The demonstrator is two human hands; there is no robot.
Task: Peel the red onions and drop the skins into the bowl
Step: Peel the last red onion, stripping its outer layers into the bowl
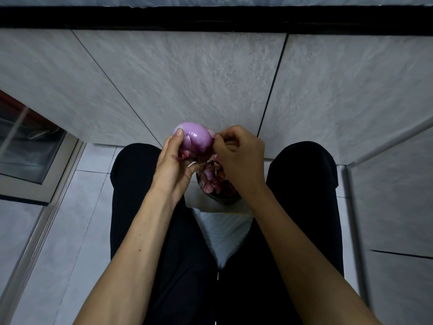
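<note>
A red onion [195, 138], mostly peeled and shiny purple on top, sits in my left hand [173, 165], whose fingers and thumb curl round it. Dark red skin still hangs at its underside. My right hand [239, 156] pinches the skin at the onion's right end. Just below the hands a dark bowl [225, 200] stands on the floor between my knees, filled with several red skins [214, 179]. My right hand hides part of the bowl.
I sit with black-trousered legs [304, 184] apart over pale floor tiles [77, 207]. A grey tiled wall [187, 78] rises close ahead. A glass-fronted cabinet [30, 141] stands at the left; another grey tiled surface [398, 195] is at the right.
</note>
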